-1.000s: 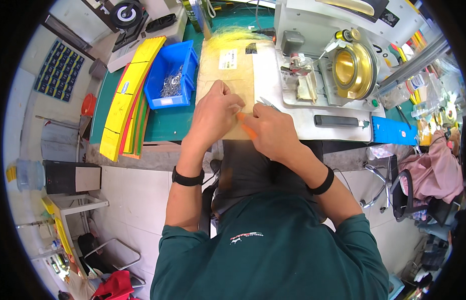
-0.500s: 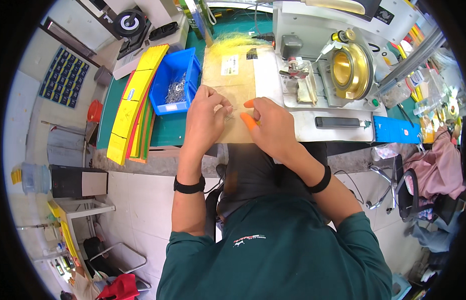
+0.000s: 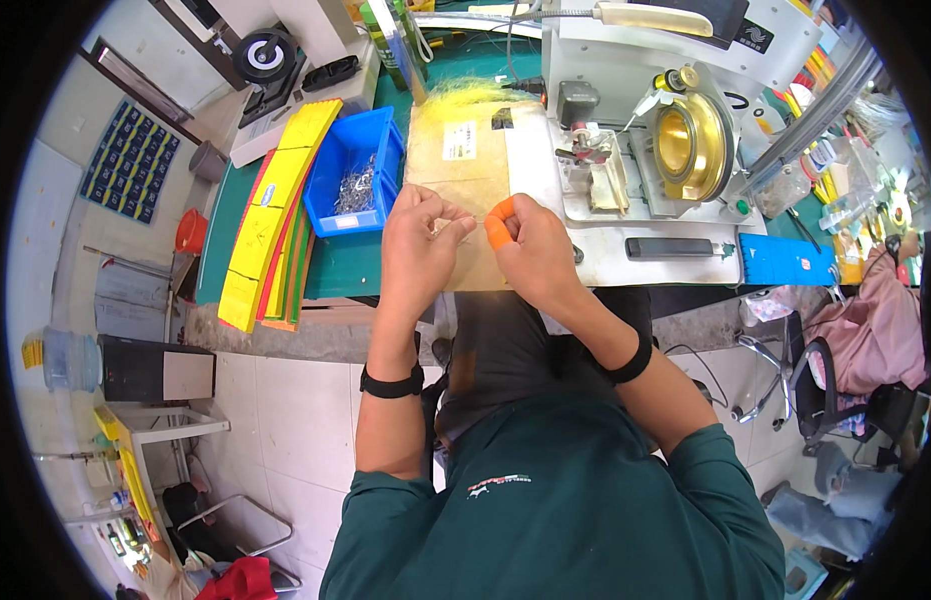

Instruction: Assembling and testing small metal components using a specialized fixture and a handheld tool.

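My left hand (image 3: 423, 250) is closed in a pinch above the near part of a brown cardboard sheet (image 3: 470, 180). Whatever lies between its thumb and fingertips is too small to make out. Just to the right, my right hand (image 3: 538, 252) has its fingers curled in, with orange finger covers (image 3: 499, 224) on the thumb and forefinger side. Anything in that pinch is hidden. A small gap separates the two hands. Left of them stands a blue bin (image 3: 335, 222) holding a heap of small thin metal pieces (image 3: 356, 187). Fine yellow strands (image 3: 475, 95) lie along the sheet's far edge.
Long yellow, red and green strips (image 3: 272, 200) are stacked left of the bin. At the right stand a machine with a gold spool (image 3: 678, 145), a dark-handled tool (image 3: 670, 248) and a blue flat piece (image 3: 785, 260). Another person's pink clothing (image 3: 855, 335) shows at far right.
My right hand's orange-covered fingers, apart before, have come together. My left hand has shifted slightly right and down, its fingertips still pinched. The view has moved a little.
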Motion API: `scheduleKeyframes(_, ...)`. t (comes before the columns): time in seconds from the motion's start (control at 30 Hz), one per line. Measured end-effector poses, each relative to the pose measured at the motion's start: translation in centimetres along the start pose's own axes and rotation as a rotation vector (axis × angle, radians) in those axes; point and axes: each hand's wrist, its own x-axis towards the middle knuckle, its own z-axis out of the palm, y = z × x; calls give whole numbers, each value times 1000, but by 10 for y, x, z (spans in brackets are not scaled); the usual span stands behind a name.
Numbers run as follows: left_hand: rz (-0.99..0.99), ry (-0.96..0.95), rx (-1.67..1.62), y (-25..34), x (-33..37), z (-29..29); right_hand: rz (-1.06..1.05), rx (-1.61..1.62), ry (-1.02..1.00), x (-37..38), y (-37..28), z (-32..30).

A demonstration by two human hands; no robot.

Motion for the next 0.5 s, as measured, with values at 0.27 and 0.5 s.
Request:
scheduleKeyframes(0.27, -79, -9, -20, 0, -2, -2, -58, 56, 55, -2, 6, 8)
scheduleKeyframes(0.5, -155, -50, -27, -9, -2, -5, -66, 24, 68, -1, 9, 10)
